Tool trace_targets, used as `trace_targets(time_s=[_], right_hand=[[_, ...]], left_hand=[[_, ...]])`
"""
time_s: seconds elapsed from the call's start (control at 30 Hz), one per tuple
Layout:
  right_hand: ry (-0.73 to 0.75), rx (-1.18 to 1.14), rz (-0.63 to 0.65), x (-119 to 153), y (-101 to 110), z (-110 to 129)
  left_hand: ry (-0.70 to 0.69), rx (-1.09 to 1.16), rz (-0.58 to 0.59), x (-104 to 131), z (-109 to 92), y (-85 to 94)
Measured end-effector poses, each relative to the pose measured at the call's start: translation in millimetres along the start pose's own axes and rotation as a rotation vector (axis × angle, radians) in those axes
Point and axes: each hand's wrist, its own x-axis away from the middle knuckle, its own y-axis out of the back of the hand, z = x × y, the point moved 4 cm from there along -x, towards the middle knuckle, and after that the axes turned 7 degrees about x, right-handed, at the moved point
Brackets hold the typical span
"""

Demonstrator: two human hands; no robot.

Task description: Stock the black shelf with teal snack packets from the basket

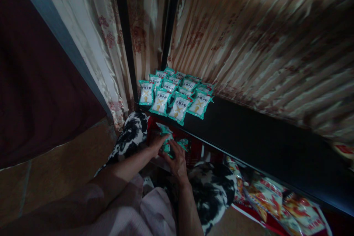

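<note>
Low in front of me, my left hand (159, 144) closes on a green and white snack packet (165, 129), thumb lying along it. My right hand (177, 159) is beside it, its thumb and fingers curled around the lower part of the green packaging; the exact grip is partly hidden. Another green snack packet (183, 143) lies just past my right fingers, over a red basket (195, 151) under the shelf edge. On the black shelf (249, 132), several matching snack packets (179, 107) stand in rows, tilted back, fronts facing me.
Dark shelf posts (125, 33) rise at the left end. A pleated patterned curtain (249, 37) hangs behind the shelf. Larger red and white snack bags (276, 202) lie below on the right. My knees in patterned trousers (212, 188) flank the basket. A dark cloth (41, 81) hangs left.
</note>
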Motion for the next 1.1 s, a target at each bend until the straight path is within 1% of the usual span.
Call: trace_targets(time_s=[0.1,0.17,0.27,0.4,0.47,0.53,0.6,0.67,0.73,0.87,0.97,1.1], right_hand=[[0.043,-0.013,0.015,-2,2,6],[0.047,-0.029,0.019,-3,4,9],[0.016,-0.052,0.025,-4,7,11],[-0.047,-0.089,0.027,-5,8,10],[-0.088,-0.128,0.002,-4,8,5],[-0.144,-0.161,-0.052,-3,7,-2],[-0.218,-0.157,-0.096,-2,5,-12],[-0.302,-0.128,-0.110,1,2,-22],[-0.389,-0.123,-0.083,3,-2,-30],[-0.534,-0.217,0.036,8,-10,-37],[-0.552,-0.275,0.098,8,-13,-35],[-0.560,-0.342,0.112,7,-13,-35]], left_hand=[[-0.002,-0.006,0.000,2,-1,1.1],[0.001,-0.009,0.000,4,-1,2.0],[0.008,-0.006,0.011,7,-2,2.2],[0.044,0.026,0.055,9,-2,-0.6],[0.073,0.050,0.069,9,-1,-1.9],[0.106,0.076,0.081,9,0,-2.8],[0.145,0.105,0.095,9,1,-3.4],[0.186,0.139,0.110,9,2,-3.9],[0.225,0.175,0.120,8,2,-4.2],[0.274,0.247,0.117,5,4,-4.3],[0.280,0.302,0.108,2,4,-4.2],[0.270,0.365,0.104,-1,4,-3.8]])
